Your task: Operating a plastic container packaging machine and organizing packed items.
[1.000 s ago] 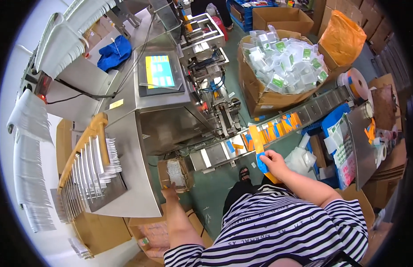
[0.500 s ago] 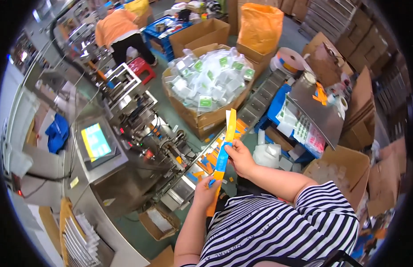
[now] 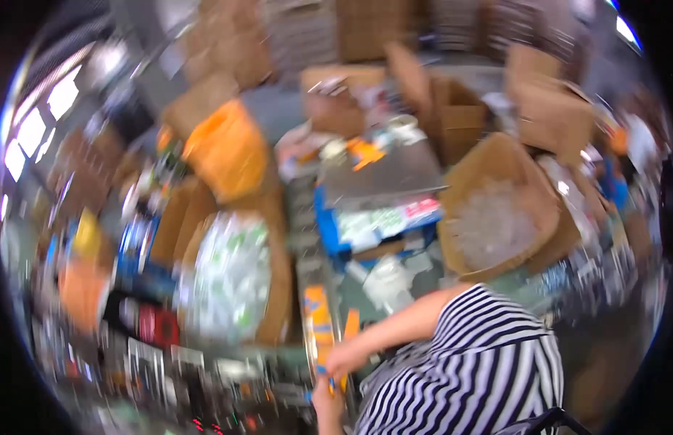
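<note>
The picture is smeared by motion. My right hand [image 3: 349, 355] is closed on a long, narrow orange-and-blue strip [image 3: 352, 323], whose orange end sticks up above the fingers. Just below, close to the right hand, my left hand [image 3: 325, 400] is closed around the strip's lower part, where bits of blue and orange show. The fingers themselves are blurred. Ahead of both hands, orange flat pieces [image 3: 318, 313] lie along a narrow conveyor [image 3: 305, 250].
Left of the conveyor, a carton [image 3: 280, 297] holds clear packs with green labels. An orange bag [image 3: 231, 152] stands behind it. Right are a metal-topped blue stand [image 3: 325, 221], white plastic [image 3: 391, 283] and an open carton [image 3: 459, 185]. A person in orange [image 3: 82, 286] is far left.
My view has swung to the right, so the machine and cartons shift left in the picture. My hands are closer together and lower in view, still on the strip.
</note>
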Demonstrator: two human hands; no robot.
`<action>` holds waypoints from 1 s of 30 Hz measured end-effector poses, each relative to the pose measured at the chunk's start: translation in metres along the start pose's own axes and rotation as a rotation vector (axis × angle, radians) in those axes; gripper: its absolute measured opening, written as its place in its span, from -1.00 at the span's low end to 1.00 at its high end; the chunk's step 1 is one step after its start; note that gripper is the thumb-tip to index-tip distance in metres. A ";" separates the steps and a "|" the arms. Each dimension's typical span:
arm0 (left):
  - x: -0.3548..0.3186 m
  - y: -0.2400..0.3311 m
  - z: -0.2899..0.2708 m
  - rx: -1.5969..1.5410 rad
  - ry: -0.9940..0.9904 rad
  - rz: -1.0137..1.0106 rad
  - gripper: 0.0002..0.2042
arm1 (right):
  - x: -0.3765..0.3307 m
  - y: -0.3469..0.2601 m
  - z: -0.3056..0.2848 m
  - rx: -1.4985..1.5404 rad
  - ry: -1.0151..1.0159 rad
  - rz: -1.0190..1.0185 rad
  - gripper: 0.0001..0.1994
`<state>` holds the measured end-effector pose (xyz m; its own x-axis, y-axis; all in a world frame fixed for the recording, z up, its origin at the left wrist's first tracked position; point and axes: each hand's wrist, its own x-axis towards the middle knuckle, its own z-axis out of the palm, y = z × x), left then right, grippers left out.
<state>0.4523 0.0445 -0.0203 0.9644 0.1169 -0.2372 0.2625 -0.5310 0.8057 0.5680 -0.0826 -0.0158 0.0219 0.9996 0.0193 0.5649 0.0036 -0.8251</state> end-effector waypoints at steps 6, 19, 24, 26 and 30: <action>0.020 -0.005 0.005 0.052 0.017 0.373 -0.89 | -0.046 -0.023 -0.004 -0.328 0.385 0.077 -0.71; 0.053 0.099 0.028 -0.314 -0.049 0.175 -0.81 | -0.096 -0.041 -0.025 0.127 1.168 0.325 -0.63; 0.045 0.127 0.037 -0.290 -0.049 0.244 -0.78 | -0.093 -0.029 -0.018 0.123 0.933 0.357 -0.67; 0.044 0.124 0.037 -0.301 -0.049 0.256 -0.78 | -0.096 -0.020 -0.019 -0.034 0.952 0.241 -0.66; 0.040 0.099 0.033 -0.398 -0.152 0.108 -0.83 | -0.114 -0.011 -0.027 0.284 1.228 0.231 -0.72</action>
<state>0.5160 -0.0315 0.0323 0.9792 -0.0623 -0.1933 0.1809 -0.1652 0.9695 0.5818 -0.1971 0.0067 0.9245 0.2952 0.2409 0.2546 -0.0081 -0.9670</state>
